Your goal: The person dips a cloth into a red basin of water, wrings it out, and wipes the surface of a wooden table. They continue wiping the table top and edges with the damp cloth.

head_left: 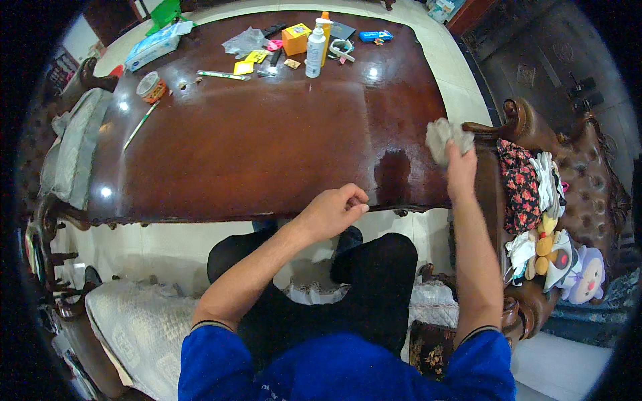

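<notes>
My right hand [462,163] grips a crumpled, pale grey cloth [445,138] at the right edge of the dark, polished wooden table [261,145]. The cloth is slightly blurred. Over the table's near edge hovers my left hand [341,208], its fingers loosely curled and nothing visible in them. A dark reflection and some glossy streaks show on the tabletop between the two hands.
Toward the table's far side stand a white pump bottle [315,52], an orange box [296,39] and a crumpled plastic bag [245,42]. A tissue pack [158,45] and a jar [151,87] sit at left. Plush toys [584,275] lie on the leather armchair [584,195].
</notes>
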The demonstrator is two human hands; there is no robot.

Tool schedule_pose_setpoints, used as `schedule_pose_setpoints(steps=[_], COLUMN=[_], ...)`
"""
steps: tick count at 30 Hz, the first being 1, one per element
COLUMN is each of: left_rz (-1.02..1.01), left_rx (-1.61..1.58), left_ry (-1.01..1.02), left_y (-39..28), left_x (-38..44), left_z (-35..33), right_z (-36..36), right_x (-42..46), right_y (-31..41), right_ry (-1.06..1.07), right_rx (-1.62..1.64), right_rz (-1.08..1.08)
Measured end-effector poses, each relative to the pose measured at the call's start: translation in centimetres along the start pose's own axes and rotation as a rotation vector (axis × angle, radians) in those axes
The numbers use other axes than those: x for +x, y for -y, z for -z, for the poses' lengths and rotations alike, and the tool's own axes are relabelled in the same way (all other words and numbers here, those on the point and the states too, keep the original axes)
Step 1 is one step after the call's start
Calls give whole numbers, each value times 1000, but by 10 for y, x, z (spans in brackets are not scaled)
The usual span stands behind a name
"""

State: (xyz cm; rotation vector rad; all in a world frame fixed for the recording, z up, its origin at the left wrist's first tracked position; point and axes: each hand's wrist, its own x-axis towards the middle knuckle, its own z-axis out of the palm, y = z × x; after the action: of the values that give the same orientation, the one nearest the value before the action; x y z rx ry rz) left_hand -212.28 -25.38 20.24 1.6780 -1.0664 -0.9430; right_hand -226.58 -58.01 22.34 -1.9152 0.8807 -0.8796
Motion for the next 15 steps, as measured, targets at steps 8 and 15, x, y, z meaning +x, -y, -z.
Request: schedule_pose_setpoints(steps=[8, 15], left_rz=[-154, -64], left_rx=[485, 790], left_ry=[-261, -433], left_y=[71, 107], left_x=[74, 136], left_z=[13, 78], right_z=[-16, -92], right_x=[189, 190], right_y=[-22, -104], right_ry=[-137, 69], right_rx=[-686, -907], right_rz=[352, 276])
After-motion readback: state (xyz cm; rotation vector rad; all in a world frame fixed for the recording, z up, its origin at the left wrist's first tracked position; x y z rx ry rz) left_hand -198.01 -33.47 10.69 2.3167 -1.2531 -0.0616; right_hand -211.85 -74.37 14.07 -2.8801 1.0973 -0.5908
